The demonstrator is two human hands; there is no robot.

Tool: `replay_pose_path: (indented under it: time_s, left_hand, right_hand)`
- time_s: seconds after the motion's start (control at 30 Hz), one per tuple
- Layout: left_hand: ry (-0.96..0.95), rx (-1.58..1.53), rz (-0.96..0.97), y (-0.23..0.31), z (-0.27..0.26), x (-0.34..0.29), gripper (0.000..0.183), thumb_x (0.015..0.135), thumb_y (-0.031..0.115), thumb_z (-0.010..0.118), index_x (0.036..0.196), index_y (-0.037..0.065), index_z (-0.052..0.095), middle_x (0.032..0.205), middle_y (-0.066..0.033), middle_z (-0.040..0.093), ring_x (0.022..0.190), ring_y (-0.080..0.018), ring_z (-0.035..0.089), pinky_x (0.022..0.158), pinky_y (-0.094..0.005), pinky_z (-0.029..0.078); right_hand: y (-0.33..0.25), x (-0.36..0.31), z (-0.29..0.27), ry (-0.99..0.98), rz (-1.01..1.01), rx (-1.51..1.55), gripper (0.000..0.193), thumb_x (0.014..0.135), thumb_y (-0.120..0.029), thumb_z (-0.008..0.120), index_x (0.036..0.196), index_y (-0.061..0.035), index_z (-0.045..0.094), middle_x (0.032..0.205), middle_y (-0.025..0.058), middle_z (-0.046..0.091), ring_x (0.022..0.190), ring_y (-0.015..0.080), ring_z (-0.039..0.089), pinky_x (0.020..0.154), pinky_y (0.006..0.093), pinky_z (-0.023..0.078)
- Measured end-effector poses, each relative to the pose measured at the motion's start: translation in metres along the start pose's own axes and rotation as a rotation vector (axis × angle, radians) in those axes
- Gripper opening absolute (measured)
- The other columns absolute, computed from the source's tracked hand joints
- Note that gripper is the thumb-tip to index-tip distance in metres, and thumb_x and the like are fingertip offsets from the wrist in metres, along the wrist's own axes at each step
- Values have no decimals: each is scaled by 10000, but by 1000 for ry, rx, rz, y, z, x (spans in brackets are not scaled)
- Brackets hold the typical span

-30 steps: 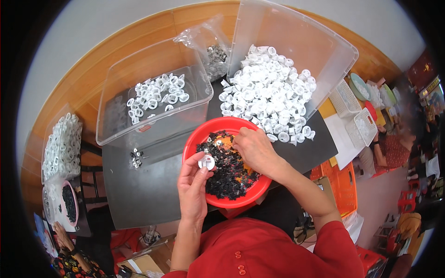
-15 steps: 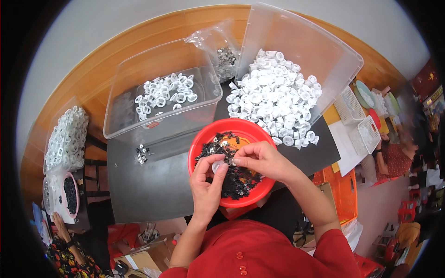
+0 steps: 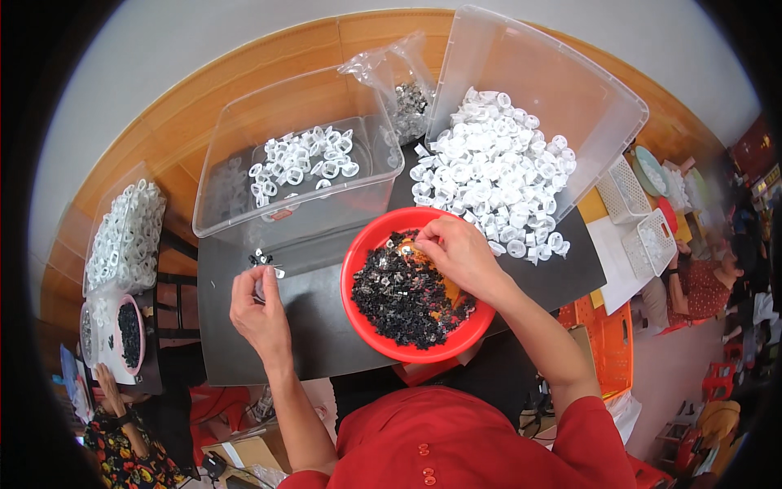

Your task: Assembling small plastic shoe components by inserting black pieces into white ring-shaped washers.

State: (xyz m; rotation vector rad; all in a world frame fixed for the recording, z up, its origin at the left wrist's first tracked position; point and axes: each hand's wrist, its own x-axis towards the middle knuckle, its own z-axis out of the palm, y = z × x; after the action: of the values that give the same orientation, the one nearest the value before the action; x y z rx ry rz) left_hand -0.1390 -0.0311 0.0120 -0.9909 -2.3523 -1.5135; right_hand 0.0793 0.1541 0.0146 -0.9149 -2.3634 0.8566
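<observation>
My left hand (image 3: 262, 316) is over the left side of the dark table, its thumb and fingers closed around a small whitish plastic piece (image 3: 259, 287), partly hidden by the fingers. Just beyond those fingertips lies a little cluster of black and silvery parts (image 3: 262, 259). My right hand (image 3: 460, 254) reaches over the far right of a red basin (image 3: 349, 314), fingertips pinched together close to the parts inside; whatever they hold is too small to make out. Many small black pieces (image 3: 399, 301) with some shiny metal bits fill much of the basin.
Behind stands a clear bin (image 3: 213, 191) with some white ring-shaped pieces. At its right, a tipped clear bin (image 3: 554, 90) spills a white heap (image 3: 497, 175). A plastic bag (image 3: 410, 106) of metal parts sits between them. Far left, another person's hand (image 3: 107, 383) rests near a pink basin (image 3: 141, 338).
My left hand has left the basin and moved left, to the small cluster on the table. My right hand has shifted slightly up and left within the basin. The view has turned a little.
</observation>
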Motion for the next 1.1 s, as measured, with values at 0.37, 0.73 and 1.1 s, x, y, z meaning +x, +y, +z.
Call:
replay_pose_path:
  time_s: [0.37, 0.73, 1.1]
  left_hand:
    - [45, 181, -22, -3, 3, 4, 129, 897, 137, 618, 948, 44, 692, 712, -43, 529, 620, -155, 496, 577, -302, 394]
    - [-444, -331, -72, 67, 31, -50, 118, 868, 75, 639, 948, 20, 707, 745, -11, 568, 645, -75, 471, 588, -229, 381]
    - [-485, -408, -108, 76, 50, -50, 137, 895, 98, 632, 963, -4, 692, 808, -3, 579, 738, -64, 503, 652, -202, 394]
  right_hand:
    - [9, 17, 25, -39, -35, -232, 180, 805, -181, 658, 794, -2, 667, 796, 172, 641, 767, 360, 631, 687, 475, 471]
    - [7, 13, 26, -11, -118, -325, 161, 808, -177, 660, 778, -19, 663, 828, 156, 641, 757, 336, 628, 698, 442, 477]
    - [-7, -7, -5, -318, 206, 859, 108, 909, -98, 631, 961, -6, 652, 971, 16, 644, 900, 73, 601, 824, 233, 480]
